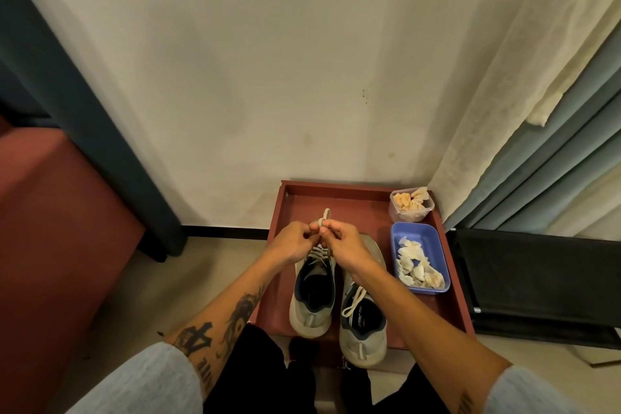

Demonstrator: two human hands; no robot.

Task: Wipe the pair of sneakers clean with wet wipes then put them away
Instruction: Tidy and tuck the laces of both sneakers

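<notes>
Two grey sneakers stand side by side on a dark red tray (pixel 369 202), toes toward the wall. Over the left sneaker (pixel 312 299), my left hand (pixel 291 242) and my right hand (pixel 342 242) meet, both pinching its pale laces (pixel 323 220); one lace loop sticks up above my fingers. The right sneaker (pixel 363 323) has its laces loose across the opening, and its heel juts past the tray's near edge. A blue tub (pixel 433 239) at the tray's right holds several crumpled white wipes (pixel 415 269).
A clear plastic tub (pixel 411 213) with crumpled brownish wipes sits at the tray's far right corner. A wall rises just behind the tray. Curtains (pixel 537 161) hang on the right above a black case (pixel 537 282). A red-brown block (pixel 53 228) stands at the left.
</notes>
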